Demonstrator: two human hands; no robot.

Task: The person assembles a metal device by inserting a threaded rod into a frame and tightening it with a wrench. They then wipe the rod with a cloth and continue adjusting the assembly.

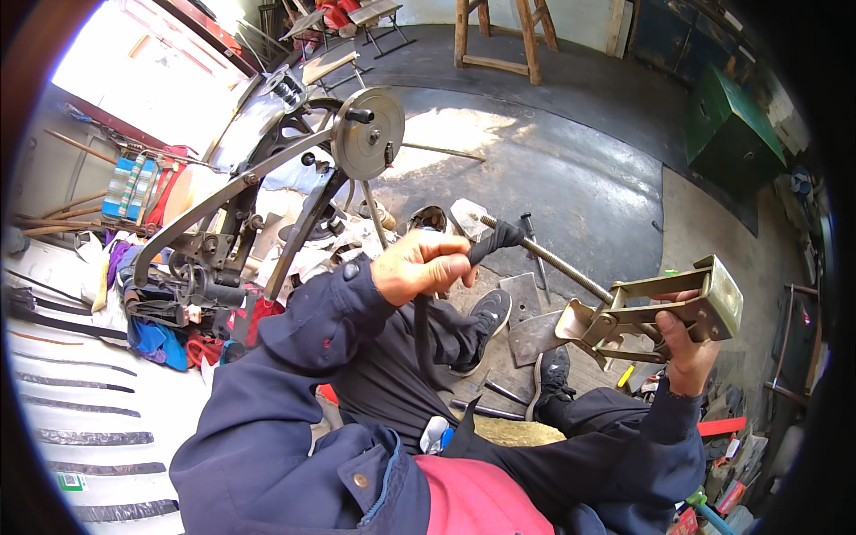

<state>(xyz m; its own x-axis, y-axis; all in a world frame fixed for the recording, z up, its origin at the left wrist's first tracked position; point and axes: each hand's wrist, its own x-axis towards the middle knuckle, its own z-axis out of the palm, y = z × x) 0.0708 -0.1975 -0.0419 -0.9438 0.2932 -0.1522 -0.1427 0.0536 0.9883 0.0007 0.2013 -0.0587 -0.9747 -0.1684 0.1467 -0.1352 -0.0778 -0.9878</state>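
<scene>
Left hand point(421, 265) fisted around black strap point(496, 239); right hand point(685, 343) grips metal clamp point(664, 310), apparently by its frame.

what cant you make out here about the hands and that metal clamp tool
Head view only:
- Left hand is closed on a black strap; the fingers hide how the strap is gripped.
- Right hand holds the metal clamp tool; its palm is hidden behind the frame.
- Where the threaded rod joins the tool is hidden by the tool's brackets.
- The strap's lower end is lost against the dark trousers.
- Everything at the rim is bent and dark from the fisheye.
</scene>
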